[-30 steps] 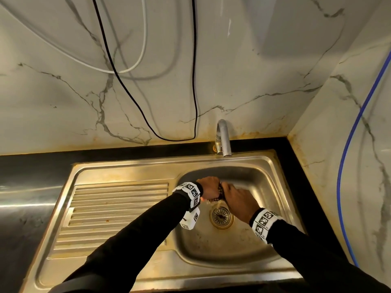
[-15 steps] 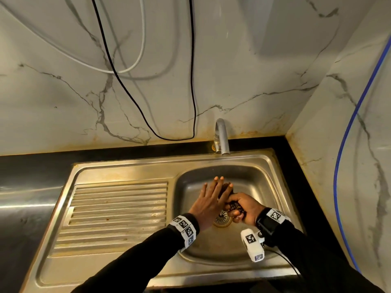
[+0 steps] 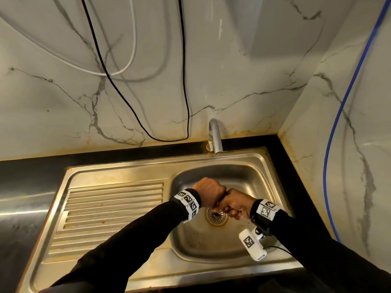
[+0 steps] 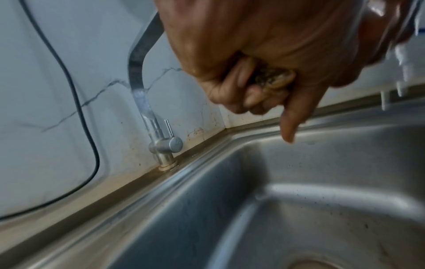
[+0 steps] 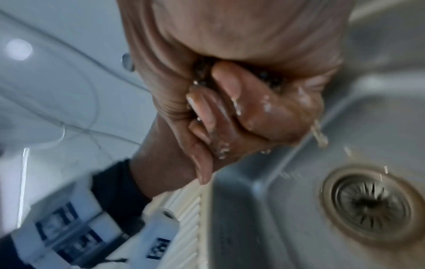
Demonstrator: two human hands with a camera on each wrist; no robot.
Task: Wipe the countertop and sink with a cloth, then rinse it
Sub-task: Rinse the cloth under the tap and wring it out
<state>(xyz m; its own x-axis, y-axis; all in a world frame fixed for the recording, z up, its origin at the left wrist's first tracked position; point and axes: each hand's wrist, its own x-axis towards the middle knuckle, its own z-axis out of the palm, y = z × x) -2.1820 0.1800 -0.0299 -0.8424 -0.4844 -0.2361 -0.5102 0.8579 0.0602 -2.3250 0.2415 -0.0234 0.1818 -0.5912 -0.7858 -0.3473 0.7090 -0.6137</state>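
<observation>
Both hands meet over the steel sink's basin [image 3: 260, 178], just above the drain [image 3: 216, 216]. My left hand [image 3: 209, 190] is a fist, knuckles up, pressed against my right hand [image 3: 237, 203]. A dark, wet cloth [image 4: 271, 76] is squeezed between them and shows only as a small bunch inside the curled left fingers. In the right wrist view the right fingers [image 5: 223, 91] curl over dark bits of cloth [image 5: 201, 71], and water drips off the hand [image 5: 319, 134] toward the drain [image 5: 370, 203]. Most of the cloth is hidden inside the two fists.
The faucet [image 3: 214, 134] stands behind the basin, its lever [image 4: 169, 127] upright. The ribbed drainboard [image 3: 110, 210] lies to the left, with black countertop [image 3: 31, 172] beyond it. Black and white cables [image 3: 184, 81] hang on the marble wall; a blue cable [image 3: 342, 102] runs down the right wall.
Half a second ago my left hand lay flat with straight fingers against the cloth. It has now curled into a fist on the cloth beside the right hand, and water drips out.
</observation>
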